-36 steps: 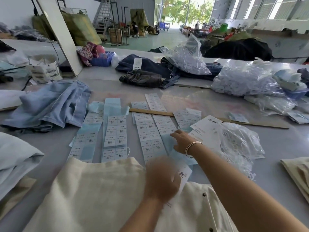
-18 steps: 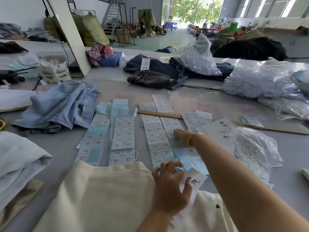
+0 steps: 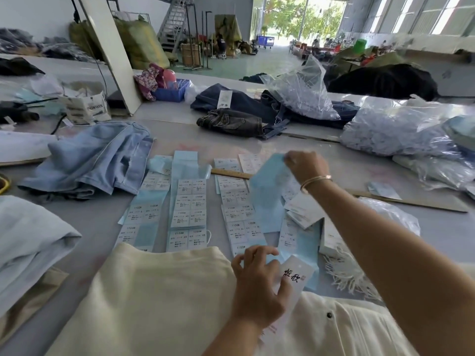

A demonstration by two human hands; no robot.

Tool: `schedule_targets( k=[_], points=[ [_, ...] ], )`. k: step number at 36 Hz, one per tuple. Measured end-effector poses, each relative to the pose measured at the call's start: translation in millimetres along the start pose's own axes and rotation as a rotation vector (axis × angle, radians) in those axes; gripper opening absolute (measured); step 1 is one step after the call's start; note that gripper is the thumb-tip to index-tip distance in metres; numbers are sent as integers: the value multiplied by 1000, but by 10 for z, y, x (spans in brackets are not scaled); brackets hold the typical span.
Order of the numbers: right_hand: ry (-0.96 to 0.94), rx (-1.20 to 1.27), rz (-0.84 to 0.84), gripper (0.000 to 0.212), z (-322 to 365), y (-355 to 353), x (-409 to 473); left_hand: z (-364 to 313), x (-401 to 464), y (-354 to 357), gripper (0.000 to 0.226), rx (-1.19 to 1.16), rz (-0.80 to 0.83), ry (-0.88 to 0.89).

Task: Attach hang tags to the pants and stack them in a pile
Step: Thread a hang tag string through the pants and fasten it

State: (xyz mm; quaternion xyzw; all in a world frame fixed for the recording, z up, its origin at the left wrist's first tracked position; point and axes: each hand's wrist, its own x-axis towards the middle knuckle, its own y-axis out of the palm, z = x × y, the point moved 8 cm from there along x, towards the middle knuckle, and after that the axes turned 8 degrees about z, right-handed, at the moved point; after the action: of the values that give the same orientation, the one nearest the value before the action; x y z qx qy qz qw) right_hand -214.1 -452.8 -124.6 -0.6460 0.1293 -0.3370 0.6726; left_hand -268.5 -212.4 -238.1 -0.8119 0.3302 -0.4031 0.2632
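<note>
Your left hand (image 3: pixel 257 286) pins a white hang tag (image 3: pixel 293 278) with its fingers (image 3: pixel 281 291) against the cream pants (image 3: pixel 154 304) at the near edge of the worktop (image 3: pixel 437 227), while your right hand (image 3: pixel 305 165) pinches a blue sticker strip (image 3: pixel 267 191) lifted above the rows of size labels (image 3: pixel 189 209); peel one label cleanly and set it square on the tag. Watch the lifted strip: it hangs over the wooden ruler (image 3: pixel 231 173). The bagged tags (image 3: pixel 395 129) and loose string ties (image 3: pixel 347 273) crowd your right side, the folded denim (image 3: pixel 90 160) your left.
</note>
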Motion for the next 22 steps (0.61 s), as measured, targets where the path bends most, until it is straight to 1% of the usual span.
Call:
schedule_targets(
  k=[2,4,6,7,11,13,14,17,18,20,21,22],
  points=[
    [51,49,-126,27,-61,-290,82,-7,3,13,14,1,20,-2],
    [31,56,-192,28,-49,-418,93,1,2,25,12,5,33,-10],
    [-90,17,-216,28,92,-419,14,9,2,31,11,5,36,-13],
    [-166,-13,-197,27,197,-367,-73,10,2,30,11,6,36,-11],
    [-447,-196,-61,26,546,60,-740,-7,-6,5,12,18,28,9],
    [-545,-271,87,25,605,383,-1115,-6,-1,-31,15,-6,12,5],
    [-571,-280,197,24,602,561,-1264,0,2,-51,18,-30,0,1],
    [-559,-304,506,32,510,976,-1567,54,-8,-106,25,-106,-29,-41],
    [-549,-317,561,35,464,1057,-1629,81,-10,-114,26,-126,-28,-67],
    [-537,-300,612,48,390,1126,-1698,102,-9,-103,29,-123,-7,-101],
    [-508,-256,642,52,347,1125,-1703,93,-7,-91,31,-103,6,-100],
    [-457,-156,666,51,305,1100,-1692,80,-5,-74,32,-81,25,-95]
  ],
)
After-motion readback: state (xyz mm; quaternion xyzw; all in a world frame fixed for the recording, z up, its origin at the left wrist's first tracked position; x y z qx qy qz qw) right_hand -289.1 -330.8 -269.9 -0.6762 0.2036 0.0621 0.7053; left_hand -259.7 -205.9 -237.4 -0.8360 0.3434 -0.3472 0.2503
